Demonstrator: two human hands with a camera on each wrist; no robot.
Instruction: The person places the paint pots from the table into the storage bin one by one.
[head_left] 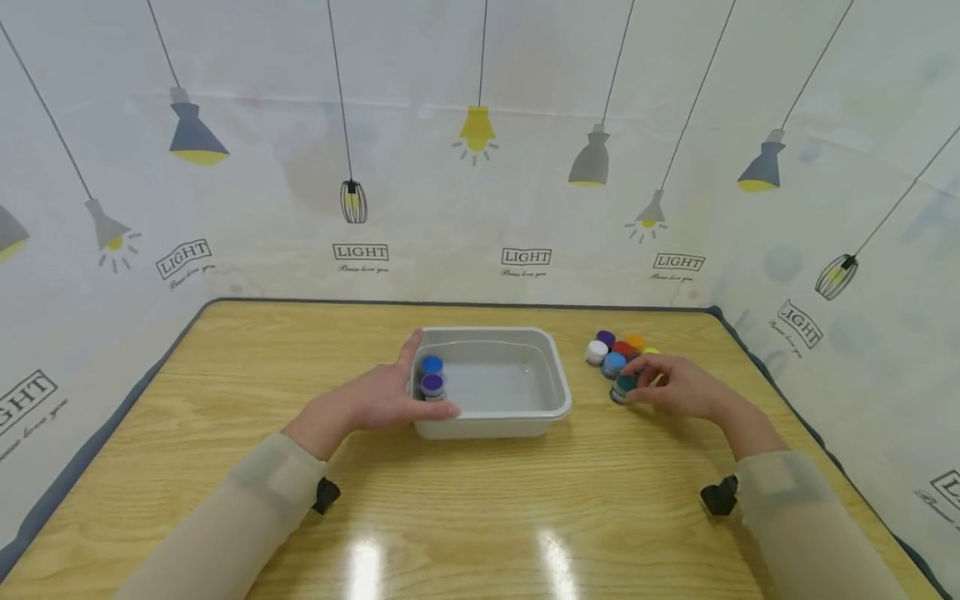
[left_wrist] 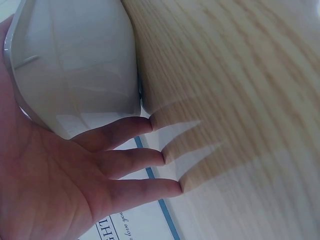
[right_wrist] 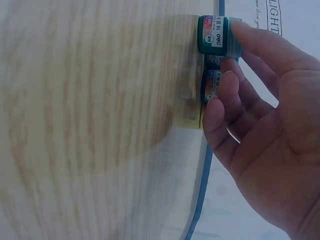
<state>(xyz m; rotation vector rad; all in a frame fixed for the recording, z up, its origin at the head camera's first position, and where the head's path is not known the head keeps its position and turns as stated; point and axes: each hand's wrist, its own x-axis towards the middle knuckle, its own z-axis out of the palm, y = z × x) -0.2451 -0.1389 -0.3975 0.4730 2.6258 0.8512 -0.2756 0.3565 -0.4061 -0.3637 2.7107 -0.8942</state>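
My left hand spans the left end of a pale grey plastic tub, thumb over the front rim and index finger at the back corner. In the left wrist view, its other fingers extend straight to the tabletop beside the tub wall. Inside the tub at the left stand a blue-lidded jar and a purple-lidded jar. My right hand pinches a dark green paint jar by its lid. The jar is upright at the near side of a jar cluster, at or close to the table.
Behind the right hand cluster several more paint jars: white, light blue, purple, red, orange and yellow, partly hidden by the hand. The wooden table is bordered by a lamp-patterned cloth.
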